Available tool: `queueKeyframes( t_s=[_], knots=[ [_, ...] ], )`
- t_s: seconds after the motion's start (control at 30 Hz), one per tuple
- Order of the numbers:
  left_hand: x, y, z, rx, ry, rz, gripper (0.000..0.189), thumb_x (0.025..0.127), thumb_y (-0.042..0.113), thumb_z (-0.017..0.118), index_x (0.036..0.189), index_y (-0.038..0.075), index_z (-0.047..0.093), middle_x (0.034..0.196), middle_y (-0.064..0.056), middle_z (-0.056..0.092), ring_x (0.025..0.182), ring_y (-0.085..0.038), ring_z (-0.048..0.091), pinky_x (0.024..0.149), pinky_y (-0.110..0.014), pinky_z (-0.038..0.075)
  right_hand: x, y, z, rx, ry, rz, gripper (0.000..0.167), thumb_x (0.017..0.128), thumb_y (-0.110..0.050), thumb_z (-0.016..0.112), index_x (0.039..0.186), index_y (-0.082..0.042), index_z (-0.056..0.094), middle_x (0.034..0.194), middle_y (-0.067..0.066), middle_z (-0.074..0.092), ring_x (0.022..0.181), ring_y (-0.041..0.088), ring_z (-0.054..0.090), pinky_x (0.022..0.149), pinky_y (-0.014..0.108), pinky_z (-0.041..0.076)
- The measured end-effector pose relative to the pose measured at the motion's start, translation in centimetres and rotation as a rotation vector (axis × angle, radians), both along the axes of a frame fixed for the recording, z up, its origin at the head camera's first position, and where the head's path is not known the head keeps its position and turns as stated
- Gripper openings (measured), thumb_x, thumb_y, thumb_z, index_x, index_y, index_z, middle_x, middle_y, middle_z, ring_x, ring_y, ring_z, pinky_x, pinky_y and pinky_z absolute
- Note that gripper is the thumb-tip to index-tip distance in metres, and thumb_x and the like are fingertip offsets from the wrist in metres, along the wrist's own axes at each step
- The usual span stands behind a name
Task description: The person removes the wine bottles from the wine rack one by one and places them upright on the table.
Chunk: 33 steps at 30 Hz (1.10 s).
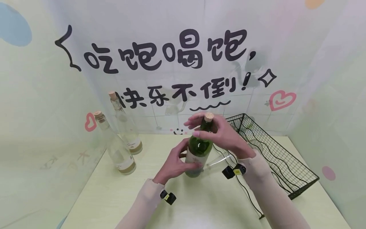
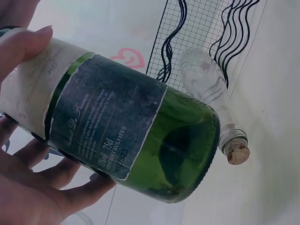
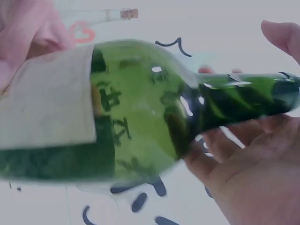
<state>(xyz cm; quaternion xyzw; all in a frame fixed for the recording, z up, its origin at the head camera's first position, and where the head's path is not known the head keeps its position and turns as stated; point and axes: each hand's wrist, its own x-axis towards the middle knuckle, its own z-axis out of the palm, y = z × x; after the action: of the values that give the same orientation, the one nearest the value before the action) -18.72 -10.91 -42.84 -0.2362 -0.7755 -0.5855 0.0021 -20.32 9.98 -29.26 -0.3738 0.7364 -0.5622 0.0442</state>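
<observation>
Head view, hands: two; the left hand and the right hand, both at one bottle.
Green bottle: one, between the hands, near upright with a slight lean, a cork in its mouth; whether its base touches the surface I cannot tell.
Left hand pose: low on the body, fingers curled round the side, thumb across the front, gripping.
Right hand pose: higher, at the neck, fingers reaching behind it and thumb in front, a loose gap between.
Standing clear bottles: two, corked, to the left of the left hand, one farther back.
Lying clear bottle: one, partly hidden behind the right wrist.
Wire rack: one, black, to the right of the right hand.
Left wrist view, labels: two on the green bottle, pale and dark; the left hand's thumb presses the pale one.
Lying clear bottle, cork: one, just past the green base, away from the left hand.
Right wrist view, right hand: fingers extended behind the neck, thumb clear of it; firm contact I cannot tell.
Left hand, same view: one, blurred, at the pale label.
</observation>
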Motion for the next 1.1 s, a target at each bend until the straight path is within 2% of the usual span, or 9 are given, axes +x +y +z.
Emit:
queueKeyframes(
  t_s=[0.13, 0.23, 0.37, 0.53, 0.6, 0.7, 0.8, 0.97, 1.1],
  knots=[
    [-0.2, -0.4, -0.1, 0.007, 0.017, 0.05, 0.077, 0.078, 0.022, 0.089, 0.142, 0.041, 0.05, 0.13, 0.006, 0.065, 0.121, -0.018, 0.06, 0.102, -0.046, 0.052, 0.5, 1.1, 0.0, 0.09, 0.065, -0.051, 0.063, 0.091, -0.017, 0.076, 0.148, -0.02, 0.049, 0.145, 0.002, 0.06, 0.133, 0.025, 0.059, 0.113, 0.051, 0.045],
    [-0.6, -0.9, -0.2, 0.014, 0.032, 0.098, 0.08, 0.077, 0.021, 0.09, 0.143, 0.041, 0.05, 0.132, 0.006, 0.064, 0.123, -0.019, 0.059, 0.101, -0.047, 0.052, 1.3, 2.5, 0.0, 0.164, 0.101, -0.08, 0.076, 0.09, -0.021, 0.078, 0.155, -0.028, 0.039, 0.156, -0.003, 0.048, 0.14, 0.024, 0.052, 0.115, 0.052, 0.043],
    [-1.1, -1.4, -0.3, 0.04, 0.03, 0.173, 0.08, 0.076, 0.02, 0.091, 0.142, 0.04, 0.052, 0.132, 0.005, 0.064, 0.123, -0.021, 0.059, 0.1, -0.049, 0.053, 2.6, 4.7, 0.1, 0.258, 0.106, -0.137, 0.083, 0.091, -0.028, 0.079, 0.158, -0.036, 0.031, 0.164, -0.008, 0.037, 0.143, 0.026, 0.047, 0.114, 0.057, 0.043],
    [-1.8, -2.0, -0.4, 0.081, -0.013, 0.268, 0.075, 0.077, 0.023, 0.091, 0.139, 0.039, 0.052, 0.133, 0.002, 0.062, 0.125, -0.023, 0.059, 0.1, -0.051, 0.054, 4.0, 7.6, -0.2, 0.319, 0.135, -0.219, 0.086, 0.089, -0.028, 0.082, 0.158, -0.038, 0.031, 0.162, -0.012, 0.037, 0.142, 0.026, 0.047, 0.111, 0.058, 0.043],
    [-2.1, -2.3, -0.3, 0.101, -0.017, 0.295, 0.075, 0.078, 0.023, 0.09, 0.14, 0.037, 0.051, 0.135, 0.0, 0.062, 0.127, -0.025, 0.059, 0.102, -0.053, 0.053, 4.6, 8.8, -0.4, 0.346, 0.172, -0.247, 0.088, 0.087, -0.026, 0.083, 0.157, -0.04, 0.032, 0.162, -0.014, 0.038, 0.143, 0.02, 0.046, 0.113, 0.05, 0.044],
    [-2.5, -2.8, -0.3, 0.127, -0.01, 0.334, 0.077, 0.079, 0.022, 0.09, 0.143, 0.035, 0.05, 0.137, -0.001, 0.061, 0.127, -0.026, 0.059, 0.102, -0.053, 0.052, 5.4, 10.7, -0.9, 0.385, 0.24, -0.277, 0.089, 0.086, -0.022, 0.085, 0.157, -0.036, 0.033, 0.161, -0.014, 0.039, 0.14, 0.008, 0.046, 0.113, 0.027, 0.042],
    [-3.0, -3.3, -0.2, 0.137, -0.007, 0.376, 0.078, 0.079, 0.022, 0.089, 0.145, 0.035, 0.048, 0.137, -0.002, 0.06, 0.126, -0.025, 0.058, 0.101, -0.053, 0.053, 6.3, 12.4, -1.6, 0.406, 0.306, -0.29, 0.089, 0.084, -0.02, 0.086, 0.157, -0.031, 0.037, 0.16, -0.011, 0.042, 0.141, -0.002, 0.041, 0.108, 0.008, 0.035],
    [-3.9, -4.2, -0.3, 0.152, -0.017, 0.464, 0.078, 0.08, 0.025, 0.089, 0.145, 0.035, 0.048, 0.137, -0.001, 0.06, 0.126, -0.026, 0.057, 0.103, -0.054, 0.051, 8.0, 15.1, -3.2, 0.487, 0.329, -0.347, 0.085, 0.082, -0.026, 0.088, 0.154, -0.034, 0.043, 0.158, -0.01, 0.045, 0.144, -0.012, 0.03, 0.105, -0.001, 0.024],
    [-4.8, -5.0, -0.6, 0.146, -0.025, 0.52, 0.079, 0.08, 0.027, 0.09, 0.147, 0.032, 0.047, 0.14, -0.002, 0.058, 0.127, -0.027, 0.056, 0.105, -0.054, 0.048, 9.3, 17.3, -5.4, 0.57, 0.358, -0.372, 0.077, 0.079, -0.032, 0.089, 0.146, -0.037, 0.052, 0.15, -0.012, 0.053, 0.141, -0.016, 0.03, 0.103, -0.004, 0.019]
  ],
)
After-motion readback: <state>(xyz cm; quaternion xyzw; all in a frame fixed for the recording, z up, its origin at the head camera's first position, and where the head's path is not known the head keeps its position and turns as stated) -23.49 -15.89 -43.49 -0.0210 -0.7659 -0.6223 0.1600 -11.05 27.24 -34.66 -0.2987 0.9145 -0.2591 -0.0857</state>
